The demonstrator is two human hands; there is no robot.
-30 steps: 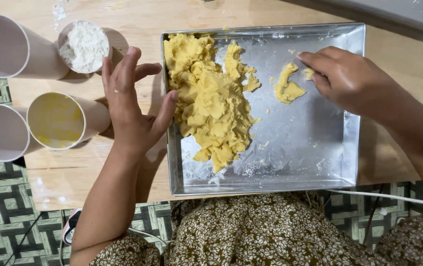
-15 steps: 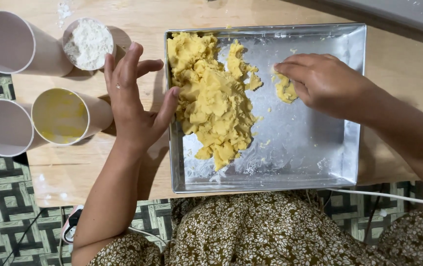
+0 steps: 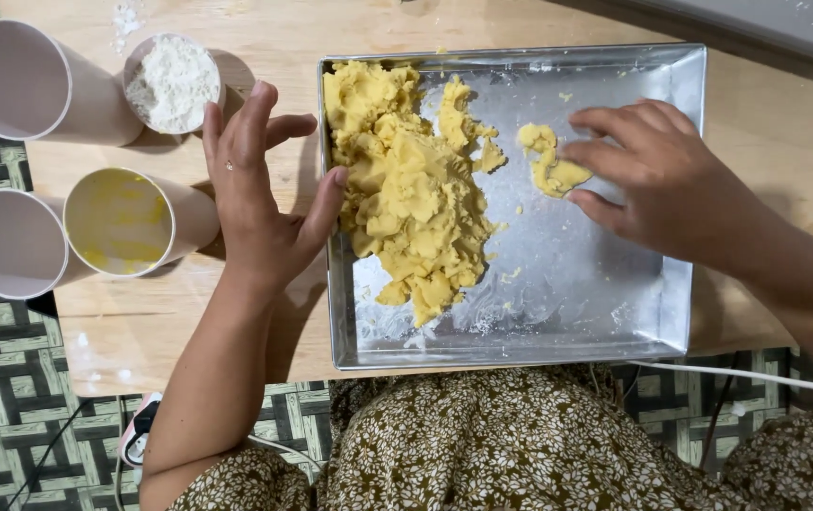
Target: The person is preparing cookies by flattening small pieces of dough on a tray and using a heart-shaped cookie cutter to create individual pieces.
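Gathering dough scrap [image 3: 550, 168], right hand [image 3: 657, 180]

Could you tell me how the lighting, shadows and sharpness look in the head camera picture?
Head view: even, soft light; the metal tray shows mild glare on its bare floor; the left hand casts a soft shadow on the wooden table beside the tray; the yellow dough and the right hand are sharp, with no clear motion blur.
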